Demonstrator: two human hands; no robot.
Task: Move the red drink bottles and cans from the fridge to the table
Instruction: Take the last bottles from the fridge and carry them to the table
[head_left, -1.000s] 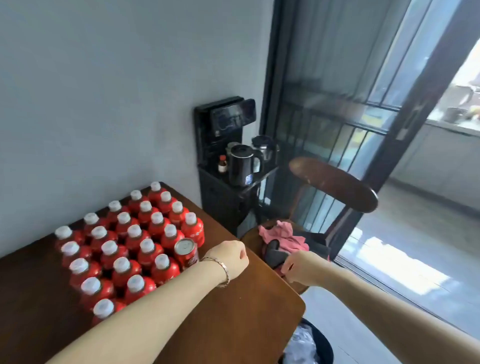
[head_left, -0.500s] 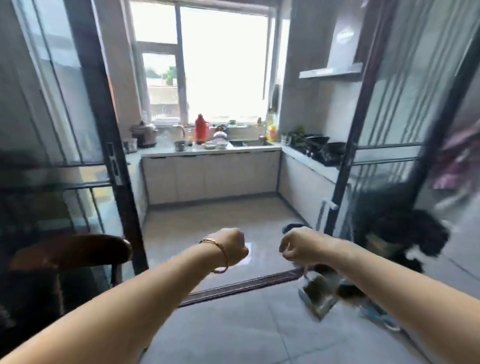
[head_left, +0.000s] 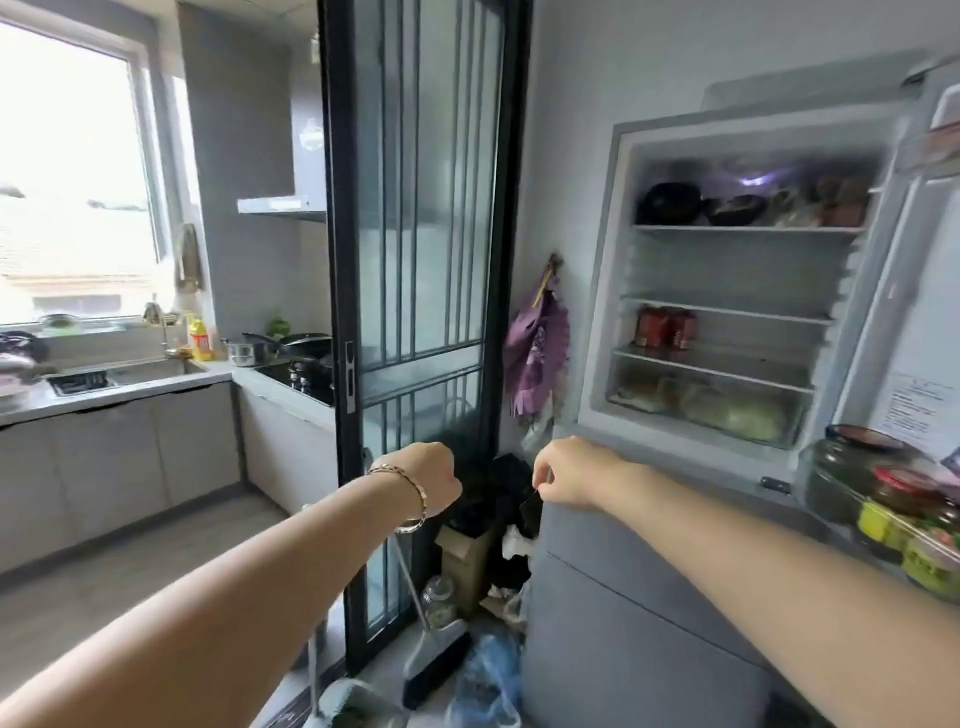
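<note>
2x red cans, 1x fridge

I can read nothing: print on the sheet on my fridge door and the red cans is blurred.

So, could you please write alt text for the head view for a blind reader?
A person's left hand and right hand, both curled, are held out toward an open fridge with red cans on a lower shelf.
</note>
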